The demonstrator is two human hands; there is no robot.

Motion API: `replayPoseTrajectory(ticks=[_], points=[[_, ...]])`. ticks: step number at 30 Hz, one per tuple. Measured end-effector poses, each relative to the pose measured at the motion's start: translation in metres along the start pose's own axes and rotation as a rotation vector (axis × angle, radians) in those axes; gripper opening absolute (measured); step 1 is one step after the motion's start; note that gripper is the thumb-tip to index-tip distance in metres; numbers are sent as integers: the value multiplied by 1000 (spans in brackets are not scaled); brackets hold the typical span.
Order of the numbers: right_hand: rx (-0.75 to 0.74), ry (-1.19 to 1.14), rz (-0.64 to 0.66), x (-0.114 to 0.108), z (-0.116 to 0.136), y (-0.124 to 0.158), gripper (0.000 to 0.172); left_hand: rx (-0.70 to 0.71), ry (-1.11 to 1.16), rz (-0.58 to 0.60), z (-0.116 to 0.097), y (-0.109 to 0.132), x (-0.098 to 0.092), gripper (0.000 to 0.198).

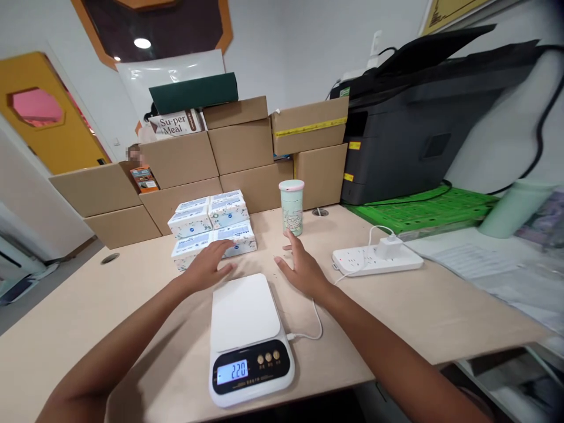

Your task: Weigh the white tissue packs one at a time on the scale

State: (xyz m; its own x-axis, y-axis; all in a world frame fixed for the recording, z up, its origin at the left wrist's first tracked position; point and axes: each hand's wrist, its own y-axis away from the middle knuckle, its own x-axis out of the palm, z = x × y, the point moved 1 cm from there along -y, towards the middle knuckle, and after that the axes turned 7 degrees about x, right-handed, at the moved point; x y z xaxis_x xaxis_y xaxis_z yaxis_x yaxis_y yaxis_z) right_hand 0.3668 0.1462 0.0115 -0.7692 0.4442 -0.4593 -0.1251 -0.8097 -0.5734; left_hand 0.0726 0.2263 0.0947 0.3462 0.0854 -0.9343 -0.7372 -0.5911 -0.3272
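Before us stretches a pale wooden desk (88, 305) in a white-walled room, and at its near edge sits a white digital scale (247, 338), its platform bare and its lit display reading 220. We see our left hand (207, 265) spread flat, palm down, just beyond the scale's far left corner, its fingertips touching or nearly touching the closest of the blue-and-white boxes (214, 226), which are stacked two layers high behind it. Our right hand (302, 265) is open too, fingers loosely apart, hovering low over the desk beside the scale's far right corner and holding nothing; whether it rests on the wood we cannot tell. A thin white cable (315, 320) runs from the scale's right side past that wrist. Just beyond the right hand stands a mint-green cup (291, 207) with a pink-rimmed lid, upright. Further right lies a white power strip (376, 259) with a charger plugged in. Behind the boxes rises a wall of brown cardboard cartons (240, 144), and to the right a dark grey printer (409, 129) stands on a green mat (423, 208).
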Motion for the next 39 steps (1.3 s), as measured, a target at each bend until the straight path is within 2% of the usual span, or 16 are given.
replayPoseTrajectory(ticks=[2,4,9,13,16,20,23,26,29,31,35,39], points=[[17,2,11,-4,-1,-2,79,28,-72,57,-5,-10,11,63],[30,-4,-14,-11,-2,-5,80,-9,-118,120,-3,-30,17,68],[119,-78,-241,-39,-6,-8,83,-88,-213,189,13,-91,24,94],[138,-96,-330,-54,-5,-4,79,-146,-242,278,22,-114,30,104],[147,-79,-325,-58,-2,3,75,-169,-219,362,24,-114,39,118],[148,-38,-339,-61,3,11,68,-230,-171,366,18,-104,48,123],[130,7,-311,-61,5,15,68,-267,-143,341,12,-98,53,119],[100,46,-246,-59,7,20,67,-264,-122,267,10,-98,57,110],[82,69,-210,-60,7,25,67,-263,-89,223,15,-102,55,97],[89,106,-179,-63,6,27,67,-252,-20,238,21,-102,51,94],[88,175,-182,-70,-2,25,68,-275,58,318,28,-94,41,116],[78,194,-247,-74,-10,22,71,-352,56,319,20,-91,38,134]])
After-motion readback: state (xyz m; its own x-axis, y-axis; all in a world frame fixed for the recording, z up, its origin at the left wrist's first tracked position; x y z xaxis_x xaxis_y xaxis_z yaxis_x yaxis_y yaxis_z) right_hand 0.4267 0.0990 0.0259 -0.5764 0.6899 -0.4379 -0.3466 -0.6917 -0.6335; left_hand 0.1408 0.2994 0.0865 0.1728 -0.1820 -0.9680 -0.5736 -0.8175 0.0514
